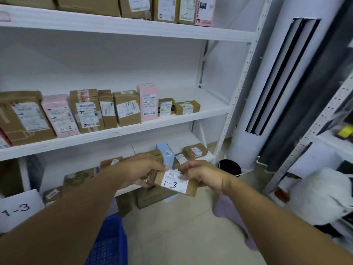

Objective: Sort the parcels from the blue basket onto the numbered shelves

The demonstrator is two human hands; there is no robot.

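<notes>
Both hands are closed on 1 small brown parcel (174,183). Left hand (137,172) curls round its left end. Right hand (202,176) pinches its right end, fingers on the upper edge. Parcel is in the air, label up, in front of the lowest shelf and up and right of the blue basket.

White rack (244,73) fills most of the view, 3 levels showing. Middle shelf (114,133) carries a row of upright parcels. Pink parcel (60,115) there has "1-2" handwritten on it. Lowest shelf (210,156) holds brown boxes and 1 pale blue box (165,153), partly hidden by the hands. Blue basket (110,241) sits on the floor at bottom centre, contents not visible. White card (17,209) at lower left reads "1-3".

Held parcel's label: printed "P802", below it "1-3" in black marker. Barcode and small print are too blurred to read.

Judgement: the step in hand is reading the mark and matching it to a shelf. Mark agrees with the card, so the lowest shelf looks like the destination. To do it well:
- Find a free gap before lowering.
- Support the parcel from below with 1 hand.
- Set it upright with the written number facing out.
- Ease it in without knocking the neighbours.
</notes>
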